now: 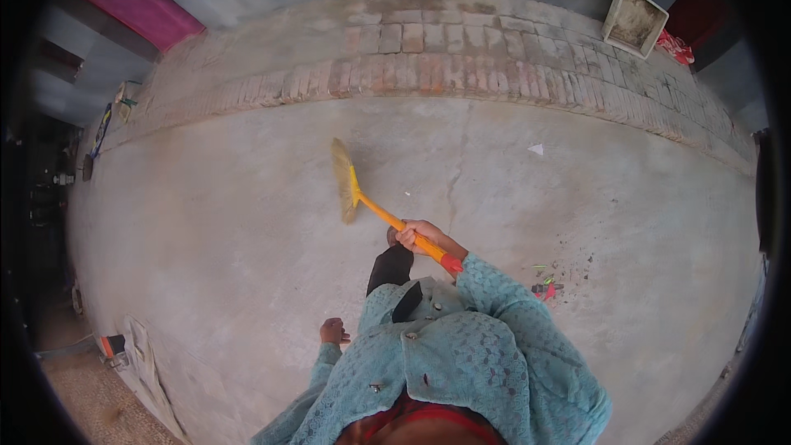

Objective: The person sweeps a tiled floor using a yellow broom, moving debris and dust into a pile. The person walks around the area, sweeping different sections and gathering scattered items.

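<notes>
My right hand (420,235) is wrapped round the orange handle of a broom (381,212), close to its red end cap. The handle slants up and to the left, away from my body. At its far end a yellow collar carries tan bristles (342,183), spread in a fan against the concrete floor. Down by my left side hangs my left hand (334,330), its fingers curled in with nothing seen in them. A dark shoe and trouser leg show just below the right hand.
A small heap of litter (547,288) with red and green scraps lies on the floor to my right. Farther off is a white scrap (536,149). A brick step (395,76) crosses the far side, with a dirty white basin (635,21) at far right.
</notes>
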{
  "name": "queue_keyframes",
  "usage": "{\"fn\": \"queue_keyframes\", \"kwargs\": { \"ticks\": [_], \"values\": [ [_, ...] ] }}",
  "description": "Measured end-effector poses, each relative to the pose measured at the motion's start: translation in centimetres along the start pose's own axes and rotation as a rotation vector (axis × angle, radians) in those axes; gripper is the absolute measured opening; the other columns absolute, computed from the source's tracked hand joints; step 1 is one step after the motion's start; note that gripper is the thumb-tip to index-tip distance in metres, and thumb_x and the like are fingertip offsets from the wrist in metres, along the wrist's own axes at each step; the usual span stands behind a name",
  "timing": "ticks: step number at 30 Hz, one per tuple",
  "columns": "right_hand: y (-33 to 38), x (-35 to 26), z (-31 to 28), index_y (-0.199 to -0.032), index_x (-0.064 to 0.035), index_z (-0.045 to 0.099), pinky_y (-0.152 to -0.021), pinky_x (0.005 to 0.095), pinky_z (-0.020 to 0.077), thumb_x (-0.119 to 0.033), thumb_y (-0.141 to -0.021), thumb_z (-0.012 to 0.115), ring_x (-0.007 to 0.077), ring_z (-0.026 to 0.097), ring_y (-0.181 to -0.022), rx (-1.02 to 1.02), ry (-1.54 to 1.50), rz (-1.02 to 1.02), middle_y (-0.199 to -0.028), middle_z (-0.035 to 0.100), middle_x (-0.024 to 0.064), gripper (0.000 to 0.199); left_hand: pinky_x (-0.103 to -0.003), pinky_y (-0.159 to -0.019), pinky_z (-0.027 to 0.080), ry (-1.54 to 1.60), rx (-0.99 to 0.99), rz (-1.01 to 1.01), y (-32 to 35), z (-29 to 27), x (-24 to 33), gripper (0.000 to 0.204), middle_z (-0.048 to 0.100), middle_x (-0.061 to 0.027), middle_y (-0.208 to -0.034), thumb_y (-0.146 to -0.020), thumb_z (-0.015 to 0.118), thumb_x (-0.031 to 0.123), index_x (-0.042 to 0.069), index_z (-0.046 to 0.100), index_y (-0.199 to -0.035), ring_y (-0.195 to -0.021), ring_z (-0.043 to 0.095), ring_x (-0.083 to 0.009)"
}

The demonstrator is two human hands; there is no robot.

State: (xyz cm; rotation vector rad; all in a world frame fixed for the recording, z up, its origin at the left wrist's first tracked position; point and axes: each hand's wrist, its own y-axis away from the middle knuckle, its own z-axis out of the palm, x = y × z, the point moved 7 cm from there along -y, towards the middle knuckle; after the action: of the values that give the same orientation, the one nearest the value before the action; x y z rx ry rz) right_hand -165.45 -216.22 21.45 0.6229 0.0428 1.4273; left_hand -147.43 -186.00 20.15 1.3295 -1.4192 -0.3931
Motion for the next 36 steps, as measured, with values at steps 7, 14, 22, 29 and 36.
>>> {"fn": "queue_keyframes", "kwargs": {
  "ticks": [7,14,22,29,36],
  "values": [
    [9.3,-10.1,-0.4,-0.082,0.0111,0.035,-0.043,0.0181,0.0438,-0.001,-0.075,0.038,0.0088,0.046,-0.047,0.015,-0.322,-0.451,-0.069,0.043,0.0096,0.014,-0.032,-0.036,0.048,0.116,-0.16,-0.029,-8.7,2.4,9.4,0.023,0.051,-0.0081,-0.064,-0.075,0.047,0.012,0.004,0.051,-0.096,-0.044,0.054,-0.0173],
    [22.8,-12.4,0.1,-0.091,0.0054,0.04,-0.043,0.0161,0.0391,0.002,-0.075,0.04,0.0073,0.04,-0.047,0.133,-0.3,-0.75,-0.065,0.04,0.0055,0.016,-0.033,-0.036,0.049,-0.011,-0.12,-0.077,-11.7,1.5,14.1,0.023,0.051,-0.0087,-0.064,-0.075,0.047,0.013,0.005,0.051,-0.096,-0.045,0.055,-0.0191],
    [27.4,-7.6,6.2,-0.115,-0.0173,0.039,-0.036,0.0146,0.0332,0.005,-0.071,0.041,0.0049,0.036,-0.044,0.21,-0.075,-0.607,-0.069,0.036,0.0048,0.05,-0.035,-0.038,0.049,-0.031,-0.093,-0.153,-8.8,5.7,13.6,0.023,0.053,-0.0097,-0.064,-0.073,0.049,0.014,0.005,0.053,-0.094,-0.046,0.054,-0.0194],
    [15.4,-10.6,8.6,-0.122,-0.0197,0.028,-0.036,0.0132,0.0307,0.004,-0.071,0.041,0.0029,0.034,-0.044,-0.029,-0.027,-0.197,-0.072,0.037,0.005,0.058,-0.037,-0.039,0.049,-0.087,-0.126,-0.17,-6.5,7.7,14.7,0.025,0.054,-0.0125,-0.066,-0.073,0.048,0.013,0.004,0.052,-0.095,-0.047,0.056,-0.022],
    [-4.2,-17.2,7.2,-0.097,-0.0055,0.036,-0.037,0.0139,0.0347,0.003,-0.073,0.04,0.004,0.04,-0.045,0.033,0.012,-0.028,-0.069,0.039,0.0053,0.026,-0.037,-0.038,0.05,-0.069,-0.034,-0.141,-4.4,5.1,15.7,0.024,0.051,-0.0107,-0.065,-0.074,0.047,0.011,0.003,0.049,-0.097,-0.046,0.055,-0.0217]
  ]
}}
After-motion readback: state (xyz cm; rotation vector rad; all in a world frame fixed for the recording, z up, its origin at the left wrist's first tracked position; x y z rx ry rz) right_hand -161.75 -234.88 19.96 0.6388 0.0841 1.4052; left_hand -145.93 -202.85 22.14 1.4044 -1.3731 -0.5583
